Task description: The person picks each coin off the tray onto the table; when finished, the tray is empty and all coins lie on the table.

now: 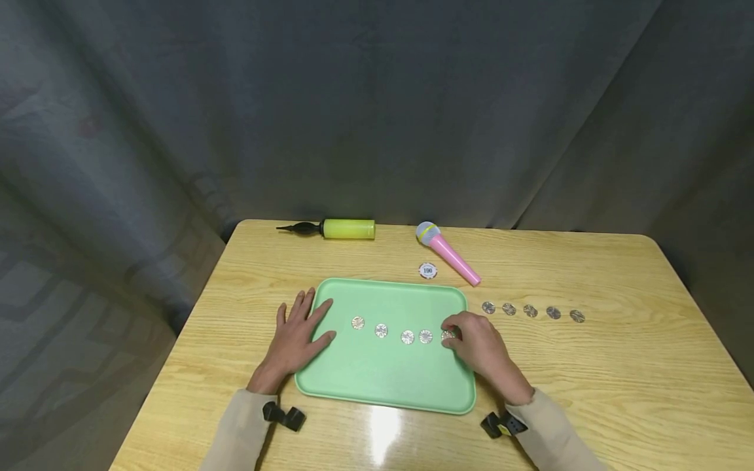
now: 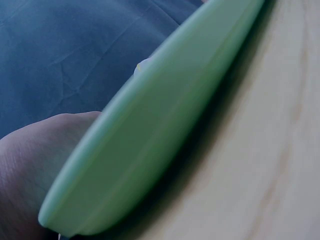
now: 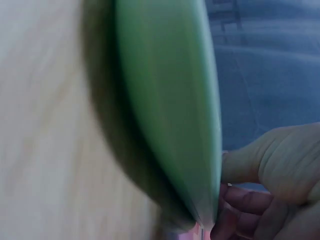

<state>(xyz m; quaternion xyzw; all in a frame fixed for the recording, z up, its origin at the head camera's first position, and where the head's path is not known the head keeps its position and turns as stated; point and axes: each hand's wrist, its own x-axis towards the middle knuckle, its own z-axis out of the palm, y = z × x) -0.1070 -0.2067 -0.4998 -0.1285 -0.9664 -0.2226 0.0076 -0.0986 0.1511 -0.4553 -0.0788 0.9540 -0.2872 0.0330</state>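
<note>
The tray [image 1: 377, 376] was a smooth, matt green rectangle with rounded corners and a raised rim; it lay on a pale bench [image 1: 618, 360] with streaky wood grain, before a dark, softly folded curtain [image 1: 377, 118]; four round silvery discs [image 1: 408, 337], their faces finely patterned, made a loose row on the tray; five similar discs [image 1: 531, 311] lined the bench to its right; beyond its far rim lay a round chip [image 1: 428, 271] marked 100, a pink, tapering microphone [image 1: 450, 256] with a grey head and a glossy yellow cylindrical pump [image 1: 349, 229] with a black nozzle.

The right hand [image 1: 480, 343] pinched the end disc [image 1: 448, 335] between thumb and fingertips, just inside the tray's right rim; the left hand [image 1: 294, 337], fingers spread wide, rested over the left rim, near the row's other end.
</note>
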